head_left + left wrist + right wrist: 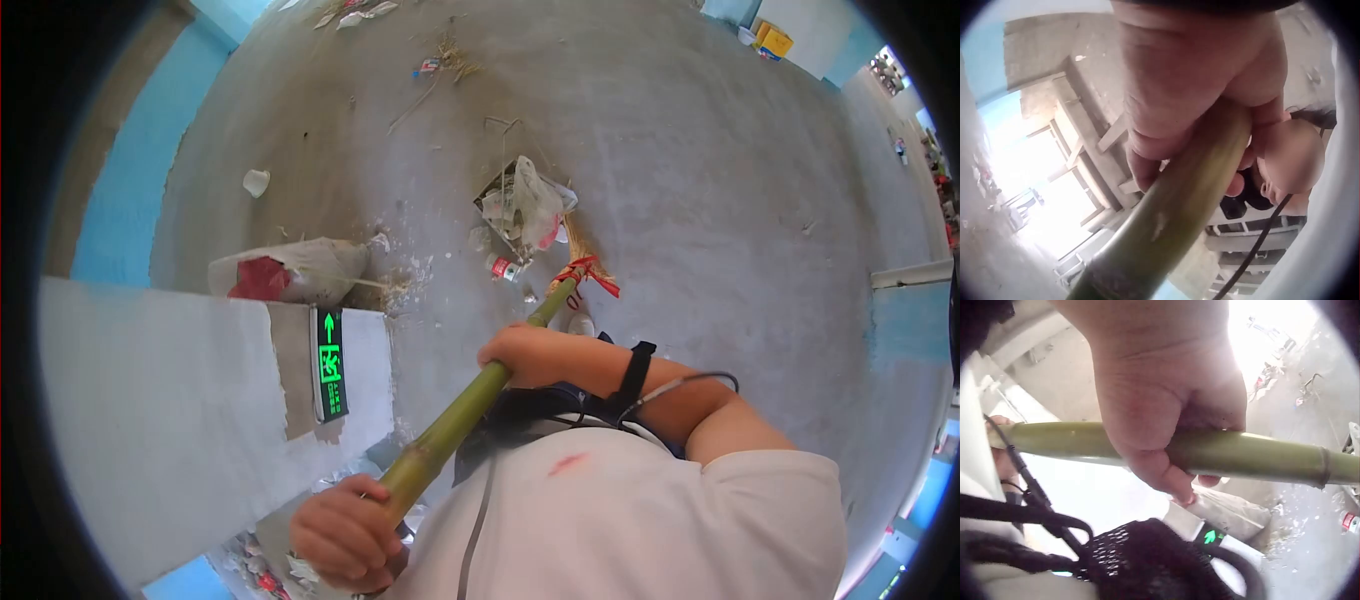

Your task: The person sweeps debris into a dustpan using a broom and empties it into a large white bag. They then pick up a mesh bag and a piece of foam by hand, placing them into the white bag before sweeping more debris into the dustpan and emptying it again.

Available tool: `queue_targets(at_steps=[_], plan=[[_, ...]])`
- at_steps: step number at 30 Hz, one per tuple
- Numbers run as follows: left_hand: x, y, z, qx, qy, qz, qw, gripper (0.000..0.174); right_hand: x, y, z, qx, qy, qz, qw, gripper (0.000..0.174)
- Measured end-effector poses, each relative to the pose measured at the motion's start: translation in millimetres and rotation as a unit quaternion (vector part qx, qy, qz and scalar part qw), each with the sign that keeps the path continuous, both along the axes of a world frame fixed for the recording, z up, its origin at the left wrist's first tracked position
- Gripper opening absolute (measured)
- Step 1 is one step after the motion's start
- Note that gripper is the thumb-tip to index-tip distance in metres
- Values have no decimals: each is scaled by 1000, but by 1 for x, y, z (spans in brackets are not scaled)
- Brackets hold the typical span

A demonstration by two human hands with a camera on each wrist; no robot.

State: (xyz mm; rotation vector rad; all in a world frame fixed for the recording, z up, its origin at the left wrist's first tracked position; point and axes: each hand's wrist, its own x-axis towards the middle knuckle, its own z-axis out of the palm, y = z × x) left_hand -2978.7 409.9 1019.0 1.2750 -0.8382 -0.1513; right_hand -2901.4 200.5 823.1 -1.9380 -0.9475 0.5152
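Observation:
A broom with a thick green bamboo handle (445, 440) slants across the front of the body. My left hand (345, 535) grips the upper end of the handle, its fingers wrapped round the bamboo (1172, 200) in the left wrist view. Farther down, my right hand (525, 357) holds the same handle, thumb and fingers curled about it in the right wrist view. Red ties (585, 275) bind the straw head (590, 245), which is at the floor beside a dustpan (490, 195). A crumpled plastic bag (537, 205) lies in the pan.
A bottle with a red label (503, 268) lies by the dustpan. To the left, a large whitish sack (325, 268) rests near a wall corner with a green exit sign (330, 365). White scraps, a white cup (256, 183) and a straw pile (455, 65) are on the floor.

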Motion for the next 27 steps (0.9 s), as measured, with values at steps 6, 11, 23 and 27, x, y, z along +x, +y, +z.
queue_targets(at_steps=[6,11,23,27], plan=[[-47,78,-10,-23,36,-17,999,18,-67,52,-8,-3,-16,-60,998,21],[-50,102,-39,-41,124,-10,991,15,-85,94,-49,-55,7,-25,998,19],[-9,26,20,130,-31,-76,988,14,-3,86,-22,97,-96,-99,986,19],[2,-9,44,146,-30,-110,983,12,5,37,6,98,-65,-43,992,21]])
